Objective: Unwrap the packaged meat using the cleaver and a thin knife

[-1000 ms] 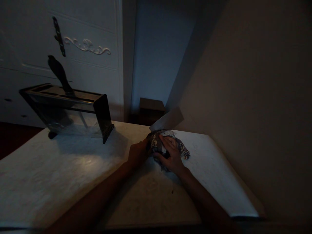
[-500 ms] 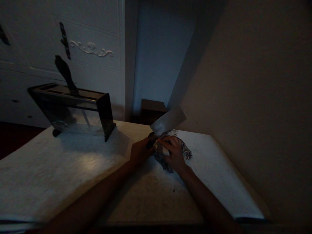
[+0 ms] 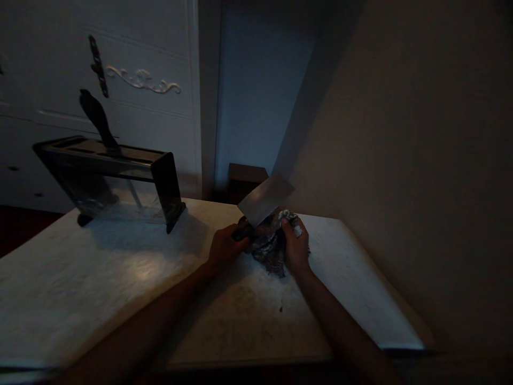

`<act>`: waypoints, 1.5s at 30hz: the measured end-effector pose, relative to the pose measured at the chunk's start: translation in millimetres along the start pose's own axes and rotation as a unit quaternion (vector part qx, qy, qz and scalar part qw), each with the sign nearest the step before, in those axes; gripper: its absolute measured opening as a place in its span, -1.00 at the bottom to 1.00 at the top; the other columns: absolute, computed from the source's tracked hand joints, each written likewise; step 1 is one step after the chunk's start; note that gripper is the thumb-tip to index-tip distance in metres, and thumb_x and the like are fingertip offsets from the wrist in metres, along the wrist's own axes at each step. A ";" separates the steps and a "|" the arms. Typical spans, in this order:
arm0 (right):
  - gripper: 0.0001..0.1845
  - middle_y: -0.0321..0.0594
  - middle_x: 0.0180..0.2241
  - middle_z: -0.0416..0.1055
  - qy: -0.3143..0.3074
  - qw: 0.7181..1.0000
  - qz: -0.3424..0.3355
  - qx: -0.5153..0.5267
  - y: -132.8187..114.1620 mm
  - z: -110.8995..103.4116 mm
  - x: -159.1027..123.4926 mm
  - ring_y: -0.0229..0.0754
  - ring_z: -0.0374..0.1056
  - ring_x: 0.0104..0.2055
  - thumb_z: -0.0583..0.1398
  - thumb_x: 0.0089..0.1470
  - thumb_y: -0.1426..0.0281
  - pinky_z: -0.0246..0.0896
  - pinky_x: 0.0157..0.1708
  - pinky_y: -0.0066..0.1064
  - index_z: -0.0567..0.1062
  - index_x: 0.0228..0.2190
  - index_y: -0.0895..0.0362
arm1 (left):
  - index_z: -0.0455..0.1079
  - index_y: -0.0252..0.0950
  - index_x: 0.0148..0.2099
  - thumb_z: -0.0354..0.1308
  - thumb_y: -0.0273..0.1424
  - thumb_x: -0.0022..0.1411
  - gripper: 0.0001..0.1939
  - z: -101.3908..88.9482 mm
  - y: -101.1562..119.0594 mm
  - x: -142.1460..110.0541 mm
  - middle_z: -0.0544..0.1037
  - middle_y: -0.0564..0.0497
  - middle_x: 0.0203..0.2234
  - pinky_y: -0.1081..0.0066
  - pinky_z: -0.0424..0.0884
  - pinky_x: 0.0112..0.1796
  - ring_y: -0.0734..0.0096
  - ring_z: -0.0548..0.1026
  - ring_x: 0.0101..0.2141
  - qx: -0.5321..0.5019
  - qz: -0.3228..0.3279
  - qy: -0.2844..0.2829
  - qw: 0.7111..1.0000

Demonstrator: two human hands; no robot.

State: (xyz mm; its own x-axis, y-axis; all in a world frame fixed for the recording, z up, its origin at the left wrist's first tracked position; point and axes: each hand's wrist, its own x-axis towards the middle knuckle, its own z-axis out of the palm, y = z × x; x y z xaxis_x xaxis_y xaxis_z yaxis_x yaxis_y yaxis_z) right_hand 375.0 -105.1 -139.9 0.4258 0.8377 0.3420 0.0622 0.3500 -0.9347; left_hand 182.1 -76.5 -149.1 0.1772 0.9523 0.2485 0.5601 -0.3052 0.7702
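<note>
My left hand (image 3: 225,247) is closed round the dark handle of a cleaver (image 3: 265,199), whose broad steel blade points up and to the right. My right hand (image 3: 295,247) grips a patterned dark cloth (image 3: 270,248), bunched against the lower part of the blade just right of the handle. Both hands rest low over the pale countertop (image 3: 120,283), close together.
A knife block (image 3: 108,184) with a clear front stands at the back left, one black knife handle (image 3: 96,118) sticking out of it. A wall (image 3: 420,160) runs along the counter's right edge. White cabinet doors (image 3: 132,96) are behind.
My right hand has slid off the top of the cloth and now bunches it at the blade's right side. The cleaver blade has tilted up and is more exposed.
</note>
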 end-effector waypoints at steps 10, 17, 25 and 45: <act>-0.48 -0.28 -0.22 0.56 0.005 0.996 0.071 0.045 15.9 6.2 -0.5 -0.11 0.44 -0.14 0.34 -0.10 0.06 0.36 -0.17 -0.30 0.50 -0.11 0.02 | 0.55 -0.32 -0.13 0.17 -0.33 0.04 -0.66 -2.1 3.2 0.2 0.62 -0.01 -0.35 0.42 0.40 -0.30 0.28 0.55 -0.34 -0.021 -0.005 -0.010 1.000; -0.55 -0.29 -0.29 0.54 -0.043 0.998 0.054 0.003 -1.6 14.0 -9.0 -0.11 0.42 -0.20 0.43 -0.24 0.17 0.33 -0.16 -0.31 0.55 -0.24 0.05 | 0.50 -0.25 0.02 0.19 -0.30 0.08 -0.58 -3.2 4.0 -2.2 0.64 -0.02 -0.30 0.38 0.42 -0.26 0.26 0.56 -0.33 0.029 0.011 -0.040 0.999; -0.62 -0.40 -0.51 0.46 -0.021 0.989 0.136 0.053 -4.4 16.4 -10.6 -0.23 0.36 -0.44 0.47 -0.38 0.24 0.28 -0.37 -0.40 0.51 -0.48 0.11 | 0.51 -0.19 -0.06 0.23 -0.29 0.08 -0.66 -6.6 4.1 -1.6 0.63 -0.06 -0.27 0.38 0.39 -0.23 0.18 0.58 -0.25 0.141 0.048 -0.089 0.985; -0.70 -0.36 -0.41 0.54 0.137 0.925 0.218 0.279 2.6 -14.3 31.8 -0.16 0.47 -0.31 0.39 -0.28 0.36 0.45 -0.22 -0.28 0.53 -0.38 0.06 | 0.46 -0.27 -0.08 0.05 -0.15 0.21 -0.62 -33.7 4.7 13.0 0.62 -0.18 -0.32 0.26 0.34 -0.30 0.02 0.58 -0.26 0.343 0.069 -0.116 0.929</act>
State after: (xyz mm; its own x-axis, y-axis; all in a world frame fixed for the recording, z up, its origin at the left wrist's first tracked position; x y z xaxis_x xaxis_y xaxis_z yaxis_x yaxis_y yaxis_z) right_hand 401.6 -83.5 -132.8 0.5186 0.8391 -0.1644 -0.6121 0.2300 -0.7566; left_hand 159.8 -65.6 -122.4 0.4101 0.9038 0.1220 0.8898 -0.4259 0.1642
